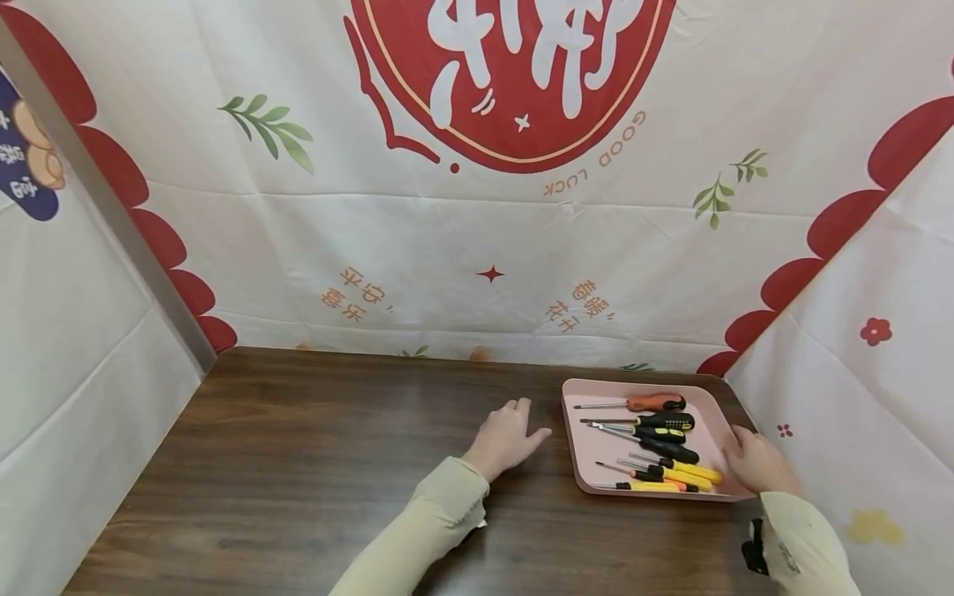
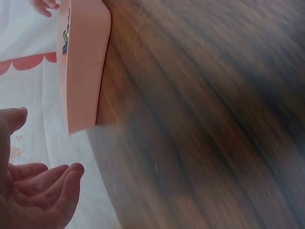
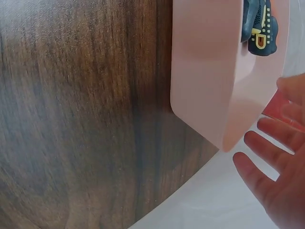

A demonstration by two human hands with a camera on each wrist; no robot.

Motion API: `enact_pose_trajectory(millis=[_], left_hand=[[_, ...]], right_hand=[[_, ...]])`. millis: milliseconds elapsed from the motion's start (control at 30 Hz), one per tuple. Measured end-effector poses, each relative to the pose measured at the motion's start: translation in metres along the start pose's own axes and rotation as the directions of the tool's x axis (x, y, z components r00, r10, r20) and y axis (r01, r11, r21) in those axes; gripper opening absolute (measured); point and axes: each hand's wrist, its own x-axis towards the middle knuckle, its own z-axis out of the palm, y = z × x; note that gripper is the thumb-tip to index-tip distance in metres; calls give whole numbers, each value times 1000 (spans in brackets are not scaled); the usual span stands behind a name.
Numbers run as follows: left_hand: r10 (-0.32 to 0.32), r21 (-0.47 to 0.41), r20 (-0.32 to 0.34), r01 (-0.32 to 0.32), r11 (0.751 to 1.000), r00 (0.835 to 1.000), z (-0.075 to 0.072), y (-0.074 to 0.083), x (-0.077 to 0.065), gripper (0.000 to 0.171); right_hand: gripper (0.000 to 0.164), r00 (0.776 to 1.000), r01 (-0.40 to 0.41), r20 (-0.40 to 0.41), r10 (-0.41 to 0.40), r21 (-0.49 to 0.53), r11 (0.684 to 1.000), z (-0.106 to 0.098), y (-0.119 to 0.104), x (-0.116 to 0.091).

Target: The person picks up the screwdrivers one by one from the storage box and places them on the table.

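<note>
A pink tray (image 1: 570,443) lies on the right part of the table with several screwdrivers in it. An orange-handled screwdriver (image 1: 647,402) is at its far side, black-handled ones (image 1: 668,449) in the middle and yellow-handled ones (image 1: 696,478) near the front. My right hand (image 1: 760,463) is at the tray's right wall, thumb by the rim; in the right wrist view its fingers (image 3: 271,150) are spread outside the wall. Whether they touch it I cannot tell. Left of the tray, my left hand (image 1: 503,440) hovers with loose fingers and holds nothing.
The dark wooden table (image 1: 298,463) reaches to a white printed cloth (image 1: 447,248) at the back. Cloth sides (image 1: 879,397) rise close by on the right, and another on the left.
</note>
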Motion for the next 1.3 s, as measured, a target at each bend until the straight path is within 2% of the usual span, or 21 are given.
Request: enact_pose_trajectory(millis=[233, 433, 567, 667, 833, 1067, 1200, 1300], left_hand=[[27, 2, -1, -27, 1000, 1000, 15, 25, 11, 51], [71, 8, -11, -71, 997, 997, 26, 44, 15, 42], [60, 27, -20, -60, 998, 998, 33, 51, 18, 36], [44, 28, -27, -43, 999, 999, 38, 54, 21, 33], [31, 48, -48, -29, 998, 998, 43, 58, 24, 29], [21, 51, -69, -18, 999, 997, 49, 59, 29, 22], [-5, 48, -100, 10, 999, 995, 55, 57, 31, 16], [-12, 23, -130, 16, 1000, 991, 60, 56, 31, 10]], right_hand=[[39, 998, 13, -68, -16, -34, 999, 0, 4, -1], [33, 996, 5, -90, -8, -30, 1000, 1, 3, 1], [36, 997, -49, -66, 48, -8, 999, 2, 3, 5], [41, 993, -107, -39, 108, 16, 994, 4, 4, 8], [40, 988, -141, -66, 143, 36, 989, 6, 6, 10], [35, 983, -125, -130, 129, 37, 991, 7, 9, 12], [33, 983, -115, -139, 119, 34, 993, 7, 9, 12], [33, 982, -139, -127, 141, 30, 990, 6, 8, 12]])
